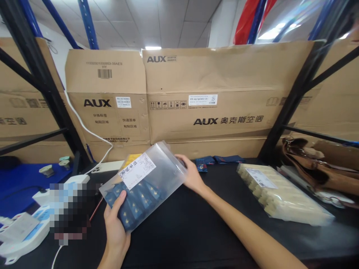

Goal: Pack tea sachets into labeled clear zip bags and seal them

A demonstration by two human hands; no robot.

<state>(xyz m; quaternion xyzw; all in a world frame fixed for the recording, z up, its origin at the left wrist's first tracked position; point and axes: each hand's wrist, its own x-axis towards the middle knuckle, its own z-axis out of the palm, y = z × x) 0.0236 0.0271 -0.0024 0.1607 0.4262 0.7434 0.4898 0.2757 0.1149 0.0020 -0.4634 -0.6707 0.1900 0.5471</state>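
A frosted zip bag (168,172) with a white printed label (137,171) is held tilted above the black table. Several small blue packets (137,201) lie inside its lower left end. My left hand (116,220) grips that end, thumb across the front and the other fingers hidden behind. At the bag's upper right end, my right hand (192,173) is closed on the edge, its fingertips partly hidden. More blue packets (206,163) rest on the table just beyond my right hand.
A clear bag of cream-coloured packets (283,198) lies on the right, near a brown leather bag (316,164). White power strips (36,228) with cables occupy the left. A white phone (108,167) lies behind the zip bag. Cardboard panels (224,82) and black posts (291,101) bound the table.
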